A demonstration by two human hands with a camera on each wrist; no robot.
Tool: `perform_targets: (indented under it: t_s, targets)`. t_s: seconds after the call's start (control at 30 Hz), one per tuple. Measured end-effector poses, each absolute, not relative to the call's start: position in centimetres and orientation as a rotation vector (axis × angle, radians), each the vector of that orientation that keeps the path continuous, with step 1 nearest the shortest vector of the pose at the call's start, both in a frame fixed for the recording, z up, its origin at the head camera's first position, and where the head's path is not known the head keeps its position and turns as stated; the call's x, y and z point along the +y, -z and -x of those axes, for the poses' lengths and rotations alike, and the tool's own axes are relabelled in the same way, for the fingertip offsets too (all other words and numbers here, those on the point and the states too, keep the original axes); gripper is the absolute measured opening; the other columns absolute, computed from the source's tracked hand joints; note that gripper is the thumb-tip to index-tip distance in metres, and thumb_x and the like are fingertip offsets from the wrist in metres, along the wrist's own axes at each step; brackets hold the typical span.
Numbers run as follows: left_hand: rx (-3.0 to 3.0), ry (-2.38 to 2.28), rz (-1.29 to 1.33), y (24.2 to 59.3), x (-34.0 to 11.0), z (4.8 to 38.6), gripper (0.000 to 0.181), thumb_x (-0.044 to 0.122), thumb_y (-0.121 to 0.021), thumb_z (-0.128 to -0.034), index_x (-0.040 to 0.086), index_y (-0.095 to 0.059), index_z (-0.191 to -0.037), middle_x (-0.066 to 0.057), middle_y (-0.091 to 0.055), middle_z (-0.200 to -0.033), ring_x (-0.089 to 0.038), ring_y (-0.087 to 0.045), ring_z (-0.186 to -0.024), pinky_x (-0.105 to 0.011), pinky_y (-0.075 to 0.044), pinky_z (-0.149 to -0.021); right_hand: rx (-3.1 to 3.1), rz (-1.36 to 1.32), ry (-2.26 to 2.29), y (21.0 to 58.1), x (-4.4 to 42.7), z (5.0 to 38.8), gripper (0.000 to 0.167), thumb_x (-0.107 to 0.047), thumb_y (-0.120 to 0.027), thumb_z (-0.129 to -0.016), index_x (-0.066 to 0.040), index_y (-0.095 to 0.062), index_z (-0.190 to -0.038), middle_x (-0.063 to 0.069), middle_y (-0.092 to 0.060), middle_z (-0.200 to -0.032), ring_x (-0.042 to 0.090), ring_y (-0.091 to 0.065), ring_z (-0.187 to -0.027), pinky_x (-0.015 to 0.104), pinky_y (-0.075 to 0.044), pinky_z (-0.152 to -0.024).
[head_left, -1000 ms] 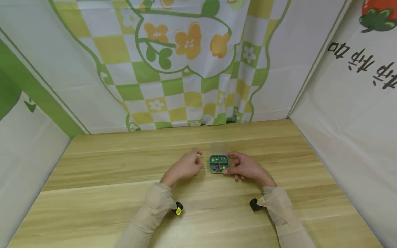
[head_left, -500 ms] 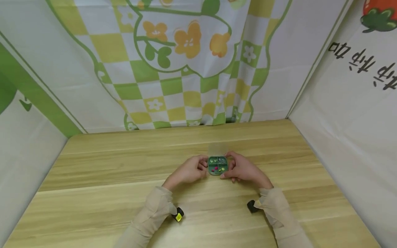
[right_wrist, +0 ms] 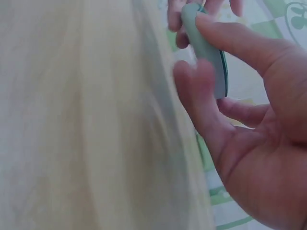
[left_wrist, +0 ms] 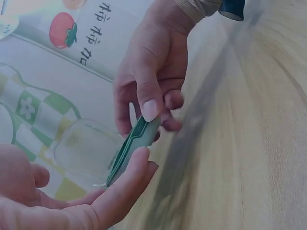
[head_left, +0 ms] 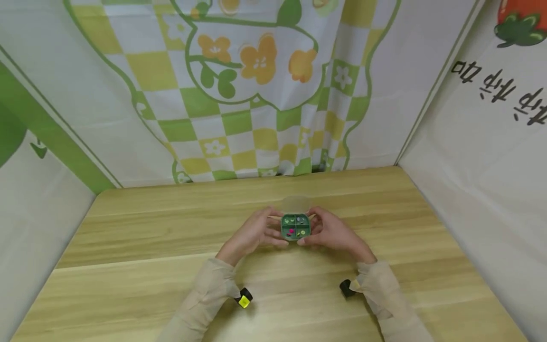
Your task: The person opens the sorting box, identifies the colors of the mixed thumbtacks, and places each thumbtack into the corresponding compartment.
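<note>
A small green pill box (head_left: 295, 227) with several compartments is held off the table between both hands, its clear lid (head_left: 296, 204) raised at the back. Pink, yellow and pale pieces lie inside. My right hand (head_left: 335, 231) grips its right side, thumb at the front edge and fingers behind. My left hand (head_left: 252, 232) is at its left side, thumb in front and fingers bent around the edge. In the left wrist view the box (left_wrist: 132, 148) appears edge-on, tilted, with the lid (left_wrist: 86, 151) standing open. Its pale underside (right_wrist: 204, 45) faces the right wrist camera.
The wood-grain table (head_left: 141, 285) spreads beneath both forearms. A checked, flowered curtain (head_left: 239, 118) hangs behind its far edge. White printed walls (head_left: 478, 156) stand on either side. A small dark device (head_left: 244, 298) sits at each wrist.
My left hand has moved right and come around the box's left side. The box has shifted slightly left with its front tipped up, while my right hand has kept hold of it.
</note>
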State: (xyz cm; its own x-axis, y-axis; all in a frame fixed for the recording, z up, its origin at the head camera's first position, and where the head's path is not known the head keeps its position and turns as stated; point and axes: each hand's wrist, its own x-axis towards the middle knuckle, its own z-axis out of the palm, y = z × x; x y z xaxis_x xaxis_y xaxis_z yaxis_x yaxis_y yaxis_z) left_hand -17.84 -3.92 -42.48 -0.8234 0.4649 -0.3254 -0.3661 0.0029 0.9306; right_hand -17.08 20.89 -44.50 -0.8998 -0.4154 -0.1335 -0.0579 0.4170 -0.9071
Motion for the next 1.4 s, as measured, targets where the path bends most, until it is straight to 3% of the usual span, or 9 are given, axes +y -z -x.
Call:
perform_targets:
  t_s: [0.13, 0.27, 0.37, 0.47, 0.57, 0.7, 0.97, 1.2, 1.4]
  targets:
    - [1.722, -1.886, -0.130, 42.3, -4.0, 17.9, 0.063, 0.046, -0.028, -0.1146, 0.000, -0.033, -0.156, -0.034, -0.056, -0.130, -0.030, -0.073, -0.088, -0.052, -0.063, -0.089, 2.291, 0.394, 1.547, 44.1, 20.5, 16.9, 0.082, -0.009, -0.088, -0.083, 0.003, -0.040, -0.150, 0.027, -0.056, -0.136, 0.029, -0.074, -0.109, 0.034, -0.063, -0.086]
    - [1.764, -1.885, -0.163, 42.3, -3.8, 18.1, 0.067, 0.053, -0.024, -0.1134, 0.001, -0.039, -0.153, -0.029, -0.060, -0.120, -0.029, -0.075, -0.084, -0.054, -0.063, -0.089, 2.160, 0.333, 1.665, 43.6, 20.1, 16.7, 0.092, -0.016, -0.084, -0.090, -0.003, -0.027, -0.162, 0.029, -0.047, -0.148, 0.032, -0.074, -0.109, 0.040, -0.064, -0.091]
    - [1.795, -1.868, -0.160, 42.4, -3.8, 18.1, 0.069, 0.055, -0.025, -0.1127, 0.002, -0.041, -0.152, -0.027, -0.063, -0.117, -0.027, -0.075, -0.083, -0.054, -0.063, -0.089, 1.994, 0.264, 1.777, 43.4, 19.7, 16.5, 0.083, -0.032, -0.069, -0.103, -0.007, -0.020, -0.165, 0.031, -0.047, -0.148, 0.032, -0.076, -0.100, 0.044, -0.064, -0.089]
    - [1.814, -1.839, -0.152, 42.7, -3.6, 18.1, 0.067, 0.054, -0.031, -0.1125, 0.001, -0.042, -0.152, -0.026, -0.066, -0.114, -0.025, -0.074, -0.080, -0.053, -0.064, -0.087, 1.852, 0.212, 1.866, 43.3, 19.5, 16.4, 0.075, -0.050, -0.046, -0.110, -0.002, -0.021, -0.163, 0.032, -0.053, -0.142, 0.031, -0.077, -0.095, 0.044, -0.065, -0.085]
    - [1.822, -1.831, -0.146, 42.9, -3.5, 18.1, 0.065, 0.050, -0.037, -0.1123, 0.000, -0.041, -0.153, -0.023, -0.067, -0.111, -0.022, -0.074, -0.079, -0.050, -0.065, -0.084, 1.756, 0.136, 1.934, 43.3, 19.3, 16.4, 0.084, -0.065, -0.034, -0.108, 0.002, -0.026, -0.158, 0.027, -0.060, -0.132, 0.028, -0.078, -0.092, 0.043, -0.066, -0.082]
    - [1.822, -1.841, -0.126, 43.0, -3.4, 18.0, 0.064, 0.050, -0.041, -0.1114, 0.000, -0.043, -0.152, -0.020, -0.067, -0.108, -0.022, -0.073, -0.078, -0.049, -0.065, -0.082, 1.674, 0.048, 1.988, 43.1, 19.0, 16.5, 0.089, -0.071, -0.034, -0.105, 0.003, -0.028, -0.153, 0.021, -0.064, -0.124, 0.029, -0.078, -0.089, 0.046, -0.066, -0.081]
    - [1.798, -1.844, -0.098, 43.6, -3.4, 17.9, 0.065, 0.056, -0.040, -0.1098, 0.004, -0.044, -0.148, -0.022, -0.066, -0.112, -0.025, -0.072, -0.083, -0.049, -0.065, -0.083, 1.606, 0.030, 2.002, 43.2, 19.0, 16.6, 0.071, -0.056, -0.042, -0.110, 0.003, -0.032, -0.147, 0.021, -0.059, -0.128, 0.032, -0.077, -0.096, 0.047, -0.065, -0.083]
    - [1.759, -1.889, -0.156, 43.0, -3.9, 17.6, 0.056, 0.032, -0.049, -0.1084, 0.002, -0.041, -0.155, -0.029, -0.061, -0.132, -0.021, -0.071, -0.094, -0.039, -0.064, -0.090, 1.492, 0.103, 2.086, 43.3, 19.6, 16.6, 0.058, -0.024, -0.042, -0.109, 0.005, -0.028, -0.157, 0.022, -0.058, -0.133, 0.029, -0.073, -0.106, 0.041, -0.064, -0.090]
    - [1.744, -1.933, -0.161, 42.4, -4.0, 17.4, 0.060, 0.011, -0.059, -0.0984, 0.002, -0.043, -0.155, -0.019, -0.065, -0.121, -0.018, -0.073, -0.090, -0.035, -0.064, -0.087, 1.499, 0.085, 2.135, 43.0, 19.5, 16.5, 0.059, -0.004, -0.042, -0.103, 0.004, -0.026, -0.159, 0.021, -0.053, -0.134, 0.026, -0.073, -0.102, 0.037, -0.064, -0.088]
